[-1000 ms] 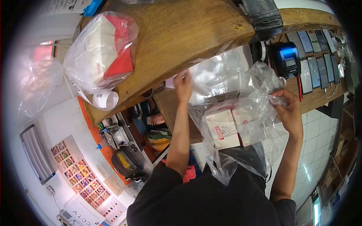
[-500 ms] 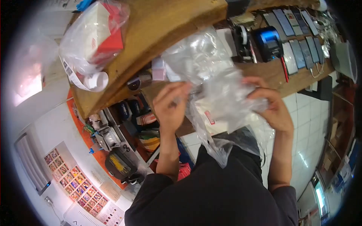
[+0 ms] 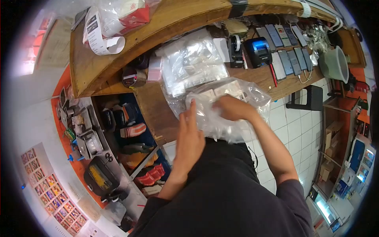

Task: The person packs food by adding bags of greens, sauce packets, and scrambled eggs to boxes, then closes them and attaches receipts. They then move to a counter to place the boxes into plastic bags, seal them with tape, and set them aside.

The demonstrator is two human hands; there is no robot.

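Observation:
A clear plastic bag (image 3: 256,93) lies on the wooden desk's front edge with a pale box (image 3: 231,88) visible inside. At the bag's left side is my left hand (image 3: 190,138), its fingers extended against the plastic. My right hand (image 3: 233,108) is over the middle of the bag, blurred, its fingers bent and their tips hidden. Behind the bag, a stack of clear plastic sleeves (image 3: 193,63) rests on the desk (image 3: 158,114).
Several phones (image 3: 285,62) lie at the back right beside a black printer (image 3: 257,52) and a red pen (image 3: 273,75). A tape dispenser (image 3: 236,51) stands left of the printer. On the raised shelf (image 3: 158,29) is another bagged box (image 3: 132,14).
The bag with the box has come down onto the desk edge. My left hand has moved lower with its fingers straightened; my right hand has moved left over the bag. The view has shifted.

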